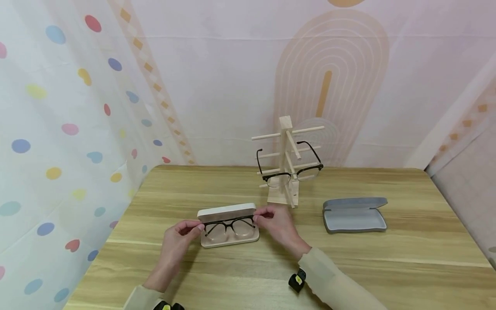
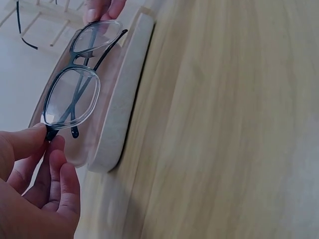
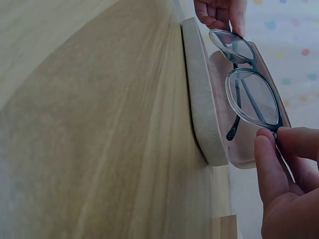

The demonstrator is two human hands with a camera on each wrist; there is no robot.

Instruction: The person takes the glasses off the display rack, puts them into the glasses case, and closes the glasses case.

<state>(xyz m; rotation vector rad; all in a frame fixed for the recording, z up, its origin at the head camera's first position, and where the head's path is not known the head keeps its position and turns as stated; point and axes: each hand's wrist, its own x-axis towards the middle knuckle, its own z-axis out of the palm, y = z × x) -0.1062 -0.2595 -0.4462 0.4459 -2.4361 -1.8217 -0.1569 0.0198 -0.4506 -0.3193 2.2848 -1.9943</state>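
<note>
Black-rimmed glasses (image 1: pixel 229 224) held between your two hands, over the base of the open cream case (image 1: pixel 230 244).
Your left hand (image 1: pixel 175 244) pinches the frame's left outer corner between thumb and fingers, and your right hand (image 1: pixel 278 223) pinches the right corner the same way; the temples are folded and cross behind the lenses. You have the case near the middle of the wooden table (image 1: pixel 248 282), its lid raised on the far side; whether the glasses touch the case's lining, I cannot tell. Beyond your right hand stands a wooden display rack (image 1: pixel 286 125) with a second pair of glasses (image 1: pixel 277 175) on it, temples spread. Farther to your right, a grey case (image 1: pixel 354 221) lies with its lid raised, well apart from your hands.
</note>
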